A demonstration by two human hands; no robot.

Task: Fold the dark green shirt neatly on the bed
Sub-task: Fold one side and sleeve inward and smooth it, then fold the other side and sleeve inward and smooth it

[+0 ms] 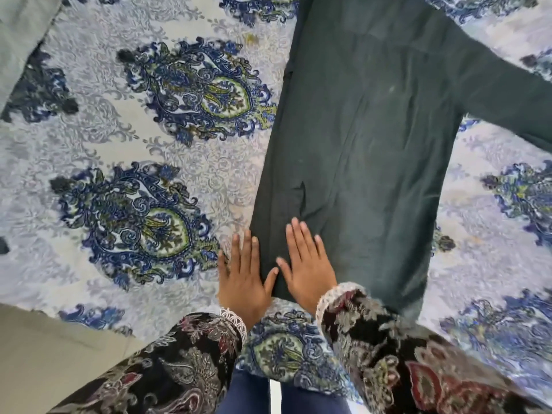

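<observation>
One dark green shirt [367, 150] lies spread lengthwise on the bed [104, 144], its hem nearest the person and its body running away from them. The left side looks already turned in, leaving a straight long edge, while one sleeve [513, 94] sticks out to the right, not yet folded. That, I'd say, puts the job at an early stage.

Two hands work at the near left corner. The right hand [304, 264] rests flat on the cloth, fingers spread and grasping nothing, seemingly pressing the fold smooth. The left hand [243, 279] lies flat too, empty, mostly on the patterned bedcover with its thumb against the shirt's edge, probably keeping that edge straight.

A pale cloth [21, 40] sits at the far left corner, well apart. Two patterned sleeves cover the person's arms.
</observation>
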